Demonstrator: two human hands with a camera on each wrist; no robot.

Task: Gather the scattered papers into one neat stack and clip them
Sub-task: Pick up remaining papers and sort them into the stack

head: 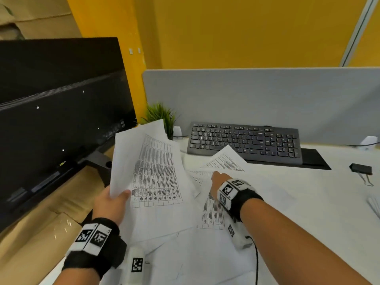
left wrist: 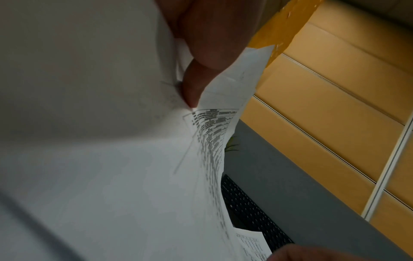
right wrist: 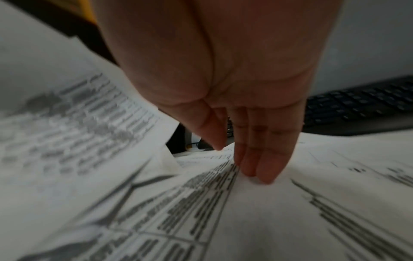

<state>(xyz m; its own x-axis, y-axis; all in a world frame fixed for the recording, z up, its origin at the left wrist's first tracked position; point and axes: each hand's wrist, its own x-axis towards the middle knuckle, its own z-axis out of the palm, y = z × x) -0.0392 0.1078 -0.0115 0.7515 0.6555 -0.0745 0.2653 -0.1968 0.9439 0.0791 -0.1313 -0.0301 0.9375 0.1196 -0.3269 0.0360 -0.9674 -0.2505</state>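
My left hand (head: 112, 204) holds a bundle of printed sheets (head: 152, 171) by its lower left corner, tilted up off the desk; in the left wrist view the thumb (left wrist: 196, 83) pinches the held sheets (left wrist: 111, 159). My right hand (head: 217, 182) reaches down onto loose printed papers (head: 224, 161) lying on the desk. In the right wrist view its straight fingertips (right wrist: 263, 174) press on a loose sheet (right wrist: 257, 220). More papers (head: 205, 254) lie near the front edge. A black binder clip (head: 361, 169) sits at the far right.
A black keyboard (head: 244, 140) stands behind the papers, on a black tray (head: 314, 161). A large dark monitor (head: 57, 112) fills the left. A small green plant (head: 160, 116) sits by the grey partition (head: 257, 95). A cable (head: 256, 262) runs from my right wrist.
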